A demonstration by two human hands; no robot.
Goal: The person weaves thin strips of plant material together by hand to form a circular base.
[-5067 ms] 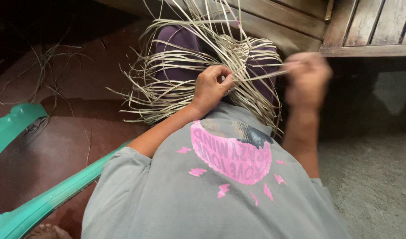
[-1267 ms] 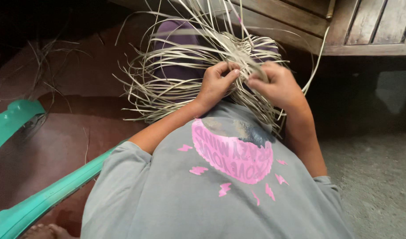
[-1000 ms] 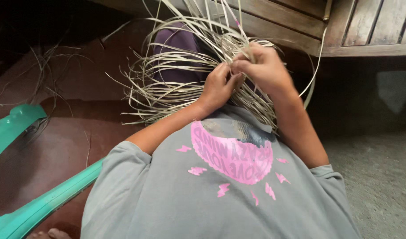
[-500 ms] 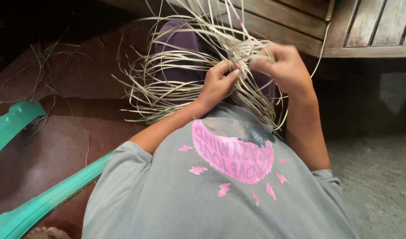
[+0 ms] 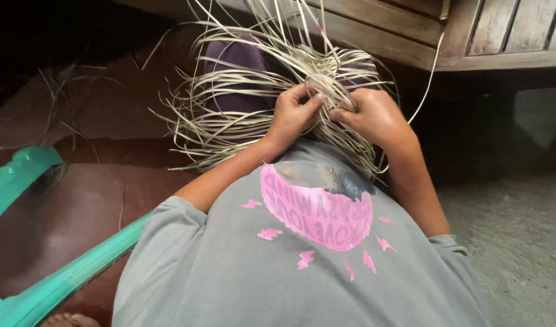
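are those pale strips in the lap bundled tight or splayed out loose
Splayed out loose. The pale strips fan outward in all directions over the lap, ends free; only where the left hand and right hand pinch them do they gather.

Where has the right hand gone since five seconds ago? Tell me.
Yes, moved: the right hand came left, away from the wooden bench, to the left hand.

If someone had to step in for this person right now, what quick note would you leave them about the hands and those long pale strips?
Left hand: fingers pinched on pale strips at the middle of the woven bundle.
Right hand: close beside the left, gripping strips on the same spot.
Bundle rests on the lap over purple cloth; loose strip ends fan out to all sides.
Done: a woven patch shows near the hands.
Left: many strips are loose and unwoven.
Nearby: teal chair frame, wooden bench.
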